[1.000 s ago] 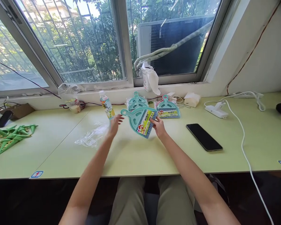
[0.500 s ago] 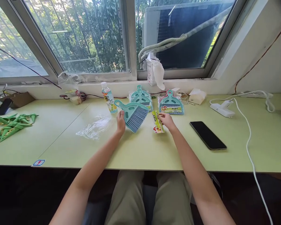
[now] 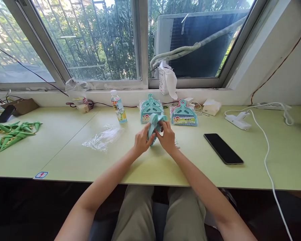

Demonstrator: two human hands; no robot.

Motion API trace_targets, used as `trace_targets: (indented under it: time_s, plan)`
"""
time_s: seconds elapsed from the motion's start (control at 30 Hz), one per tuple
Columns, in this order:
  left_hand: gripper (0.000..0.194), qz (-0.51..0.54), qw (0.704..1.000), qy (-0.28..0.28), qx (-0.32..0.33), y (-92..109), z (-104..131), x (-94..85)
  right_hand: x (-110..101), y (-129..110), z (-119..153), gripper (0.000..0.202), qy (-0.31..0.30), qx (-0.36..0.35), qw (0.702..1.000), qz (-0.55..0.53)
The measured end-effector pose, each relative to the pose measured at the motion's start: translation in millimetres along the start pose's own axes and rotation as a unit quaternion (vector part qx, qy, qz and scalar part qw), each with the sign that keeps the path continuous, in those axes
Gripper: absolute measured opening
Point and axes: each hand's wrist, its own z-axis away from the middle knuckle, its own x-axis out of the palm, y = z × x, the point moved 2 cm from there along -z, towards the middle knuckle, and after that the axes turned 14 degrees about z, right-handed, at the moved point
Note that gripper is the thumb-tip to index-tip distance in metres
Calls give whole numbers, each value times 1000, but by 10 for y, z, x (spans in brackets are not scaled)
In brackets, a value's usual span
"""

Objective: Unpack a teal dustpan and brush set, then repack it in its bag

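A teal hand brush and dustpan set (image 3: pixel 155 121) is held up between both hands, turned edge-on and tilted over the desk. My left hand (image 3: pixel 142 139) is closed around its left side. My right hand (image 3: pixel 167 135) pinches it from the right, its fingers partly hiding it. Blue bristles show just below the fingers. Behind my right wrist a corner of the label card (image 3: pixel 177 144) peeks out on the desk; most of it is hidden. Just beyond the hands sit a bagged stack of teal dustpan sets (image 3: pixel 150 107) and another packaged dustpan set (image 3: pixel 183 115).
Left of the hands lie a crumpled clear plastic wrapper (image 3: pixel 102 137) and a drink bottle (image 3: pixel 118 107). A black phone (image 3: pixel 223 149) and a white power strip (image 3: pixel 238 122) are to the right. Green cone-shaped pieces (image 3: pixel 13 135) lie far left on the desk (image 3: pixel 65 157).
My right hand has let go of the label card, which now lies on the desk, and has joined the left on the dustpan set. The set has moved right and turned edge-on.
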Motion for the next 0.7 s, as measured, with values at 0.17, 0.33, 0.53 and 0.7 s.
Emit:
trace_targets:
  time_s: [0.17, 0.33, 0.53, 0.7]
  plan:
    - [56, 25, 998, -47, 39, 54, 10, 32, -69, 58, -56, 13, 1, 23, 992, -120]
    - [54, 63, 993, 101, -6, -145, -285, -293, -171, 135, -155, 21, -24, 84, 942, -323]
    - [48, 130, 967, 169, -142, -574, -609, -1083, -290, 322, -294, 39, -76, 176, 883, -429]
    - [46, 89, 955, -109, -262, -760, -503, -1115, -176, 358, -269, 40, -150, 162, 963, -152]
